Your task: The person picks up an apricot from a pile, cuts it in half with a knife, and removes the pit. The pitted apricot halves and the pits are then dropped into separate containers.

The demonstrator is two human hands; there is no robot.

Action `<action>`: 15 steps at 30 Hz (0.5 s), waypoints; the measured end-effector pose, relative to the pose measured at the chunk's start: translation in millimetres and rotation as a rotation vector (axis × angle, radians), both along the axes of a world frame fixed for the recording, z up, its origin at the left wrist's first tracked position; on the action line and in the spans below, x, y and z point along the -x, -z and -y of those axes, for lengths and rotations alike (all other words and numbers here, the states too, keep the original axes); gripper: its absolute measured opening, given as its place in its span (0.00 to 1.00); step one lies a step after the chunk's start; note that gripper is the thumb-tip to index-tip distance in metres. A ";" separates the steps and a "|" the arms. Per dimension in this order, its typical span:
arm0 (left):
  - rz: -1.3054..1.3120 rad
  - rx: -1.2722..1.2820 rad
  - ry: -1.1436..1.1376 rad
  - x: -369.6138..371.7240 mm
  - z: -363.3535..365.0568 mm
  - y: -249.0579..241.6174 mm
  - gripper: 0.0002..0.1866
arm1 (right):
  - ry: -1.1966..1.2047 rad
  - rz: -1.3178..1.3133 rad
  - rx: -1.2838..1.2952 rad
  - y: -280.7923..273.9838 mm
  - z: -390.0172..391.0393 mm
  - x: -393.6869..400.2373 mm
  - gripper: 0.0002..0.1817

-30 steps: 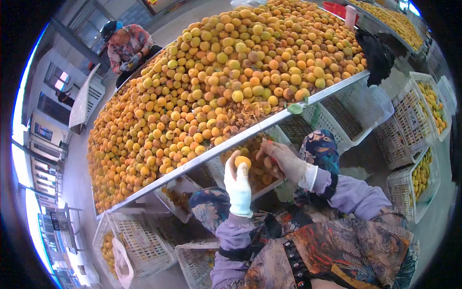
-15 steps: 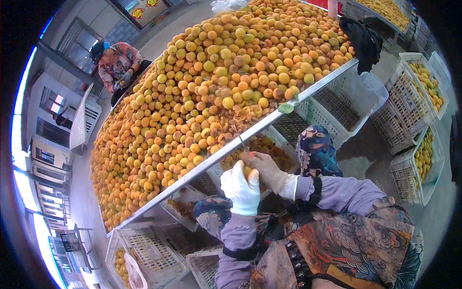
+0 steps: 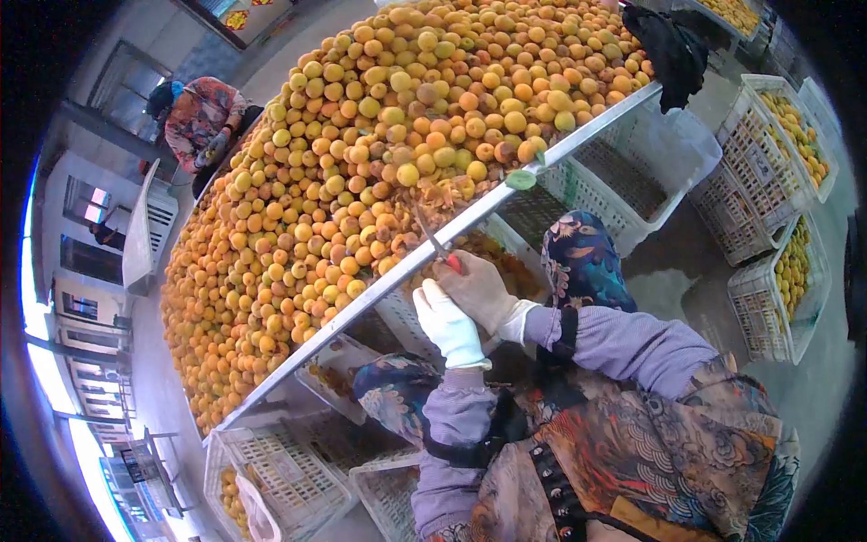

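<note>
My right hand, in a pale glove, is closed round the red handle of a small knife. Its blade points up and to the left, over the metal edge of the sloping table. Just below and to the left is my left hand in a white glove. Its fingers are stretched toward the table edge, with no fruit visible in them; the palm side is hidden. A large heap of orange-yellow apricots covers the table, and torn apricot pieces lie near the knife tip.
Below the edge, between my knees, a crate holds apricot scraps. More white crates stand at the lower left and right. A black cloth hangs at the table's far corner. Another person sits across the heap.
The apricot that showed in my left hand is out of sight, and that hand's fingers have straightened. The knife now shows more clearly in my right hand. The whole view has shifted slightly.
</note>
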State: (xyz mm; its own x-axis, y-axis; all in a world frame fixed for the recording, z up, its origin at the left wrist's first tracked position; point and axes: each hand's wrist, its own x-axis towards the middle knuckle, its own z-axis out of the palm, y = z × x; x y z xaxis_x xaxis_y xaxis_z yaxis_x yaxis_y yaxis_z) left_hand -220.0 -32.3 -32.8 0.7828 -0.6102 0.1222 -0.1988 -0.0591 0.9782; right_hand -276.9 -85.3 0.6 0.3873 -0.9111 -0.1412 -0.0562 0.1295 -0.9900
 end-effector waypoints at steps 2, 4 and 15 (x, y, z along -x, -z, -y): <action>-0.006 0.002 0.025 -4.1 -1.8 7.7 0.15 | -0.005 -0.143 0.123 -3.0 0.0 0.7 0.15; -0.730 0.181 0.100 5.5 -6.1 -30.2 0.14 | -0.074 -0.123 0.136 0.0 1.1 3.7 0.14; -0.859 0.262 0.312 -19.7 -42.0 -4.8 0.31 | -0.253 0.082 -0.004 20.6 19.0 21.6 0.15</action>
State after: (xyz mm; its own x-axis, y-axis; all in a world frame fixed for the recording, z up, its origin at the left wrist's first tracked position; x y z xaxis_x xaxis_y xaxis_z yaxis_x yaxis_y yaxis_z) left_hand -200.3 9.7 -28.0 0.4746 -0.8419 -0.2569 0.6252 0.1170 0.7717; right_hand -298.5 -104.3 -20.0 0.6127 -0.7836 -0.1028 -0.0066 0.1250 -0.9921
